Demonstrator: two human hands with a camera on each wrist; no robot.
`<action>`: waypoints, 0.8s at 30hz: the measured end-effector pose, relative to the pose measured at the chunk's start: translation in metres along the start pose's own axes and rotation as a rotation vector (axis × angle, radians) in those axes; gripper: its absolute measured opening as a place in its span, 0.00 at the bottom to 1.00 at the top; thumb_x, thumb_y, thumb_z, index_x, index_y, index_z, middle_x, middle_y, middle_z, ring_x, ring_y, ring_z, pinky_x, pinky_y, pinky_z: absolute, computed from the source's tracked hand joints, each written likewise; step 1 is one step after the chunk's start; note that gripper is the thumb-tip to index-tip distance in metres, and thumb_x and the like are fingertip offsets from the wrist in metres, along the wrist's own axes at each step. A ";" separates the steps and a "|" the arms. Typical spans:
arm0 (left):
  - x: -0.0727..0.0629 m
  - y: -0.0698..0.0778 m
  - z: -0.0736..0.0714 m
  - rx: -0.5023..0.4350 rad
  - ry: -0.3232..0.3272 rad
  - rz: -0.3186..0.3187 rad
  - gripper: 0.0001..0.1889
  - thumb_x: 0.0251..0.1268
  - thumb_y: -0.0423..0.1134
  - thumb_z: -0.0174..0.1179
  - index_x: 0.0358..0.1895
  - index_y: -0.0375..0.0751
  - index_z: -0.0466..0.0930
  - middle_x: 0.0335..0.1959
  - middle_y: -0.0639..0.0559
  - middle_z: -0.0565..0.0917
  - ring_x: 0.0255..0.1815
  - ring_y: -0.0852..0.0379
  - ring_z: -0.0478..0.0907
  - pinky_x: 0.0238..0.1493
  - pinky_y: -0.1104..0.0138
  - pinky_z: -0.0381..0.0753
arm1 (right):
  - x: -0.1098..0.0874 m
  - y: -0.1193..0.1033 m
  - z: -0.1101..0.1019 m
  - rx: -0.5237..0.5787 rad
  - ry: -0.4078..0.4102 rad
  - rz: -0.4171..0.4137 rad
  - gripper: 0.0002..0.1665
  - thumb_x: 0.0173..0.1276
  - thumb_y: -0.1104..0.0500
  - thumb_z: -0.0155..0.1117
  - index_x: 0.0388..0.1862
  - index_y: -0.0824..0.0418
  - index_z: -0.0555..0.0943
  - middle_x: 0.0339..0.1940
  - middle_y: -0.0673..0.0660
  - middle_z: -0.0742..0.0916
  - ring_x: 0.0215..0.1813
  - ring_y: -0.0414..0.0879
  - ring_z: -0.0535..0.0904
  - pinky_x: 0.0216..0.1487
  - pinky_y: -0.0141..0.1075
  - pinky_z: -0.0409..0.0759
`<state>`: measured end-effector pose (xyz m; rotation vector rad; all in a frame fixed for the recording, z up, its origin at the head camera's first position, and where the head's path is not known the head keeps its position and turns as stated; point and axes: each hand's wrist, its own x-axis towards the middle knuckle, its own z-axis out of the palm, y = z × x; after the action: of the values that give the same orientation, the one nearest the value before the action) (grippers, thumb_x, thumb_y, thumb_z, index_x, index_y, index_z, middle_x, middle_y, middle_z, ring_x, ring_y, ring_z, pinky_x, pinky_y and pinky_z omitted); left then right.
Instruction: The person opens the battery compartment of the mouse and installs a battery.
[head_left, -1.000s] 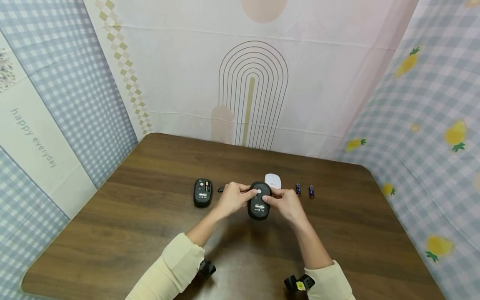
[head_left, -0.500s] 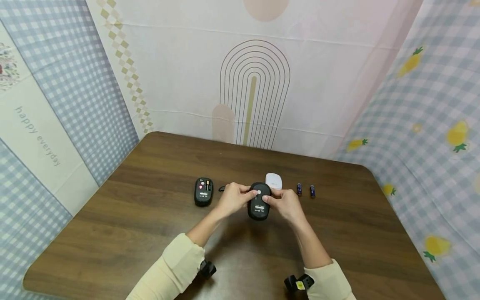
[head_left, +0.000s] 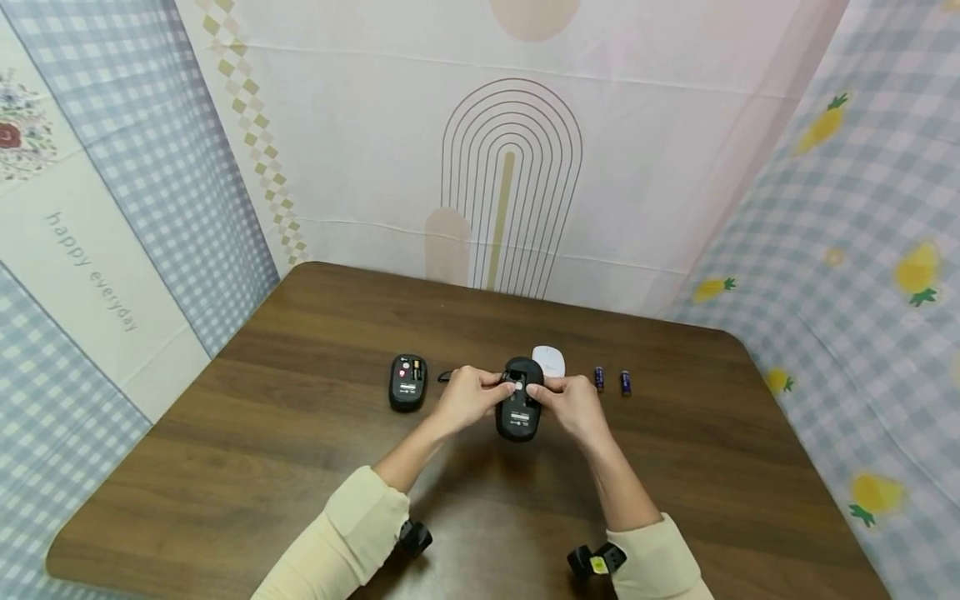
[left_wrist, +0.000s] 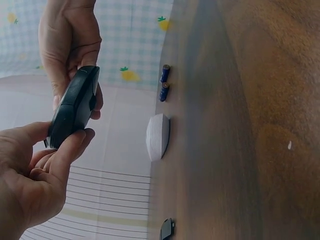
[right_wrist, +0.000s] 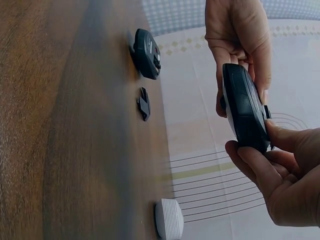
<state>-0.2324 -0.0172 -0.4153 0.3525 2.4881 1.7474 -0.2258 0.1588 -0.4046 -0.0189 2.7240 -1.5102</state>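
Between 2 hands [head_left: 467, 398] [head_left: 576, 407], the black mouse [head_left: 519, 408] points lengthwise forward, underside up.

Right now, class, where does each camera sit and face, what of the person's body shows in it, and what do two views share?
Head: on the head, facing forward and down over the table; left hand, right hand, forearms and sleeves show.
Left wrist: on that wrist, facing forward, picture turned sideways, towards the held mouse and blue batteries; both hands show.
Right wrist: on that wrist, facing forward, also sideways, towards the held mouse and second mouse; both hands show.
Shared: both wrist views show the held mouse and white object.
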 end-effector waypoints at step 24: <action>-0.001 -0.013 0.006 0.012 0.001 0.027 0.17 0.61 0.38 0.61 0.48 0.27 0.79 0.38 0.34 0.82 0.23 0.54 0.83 0.24 0.67 0.81 | 0.013 0.011 0.007 0.232 0.099 0.125 0.17 0.63 0.58 0.65 0.39 0.74 0.83 0.36 0.66 0.85 0.31 0.45 0.83 0.40 0.42 0.81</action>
<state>-0.2316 -0.0161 -0.4293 0.3874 2.5068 1.7438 -0.2387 0.1585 -0.4173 0.2326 2.5453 -1.8229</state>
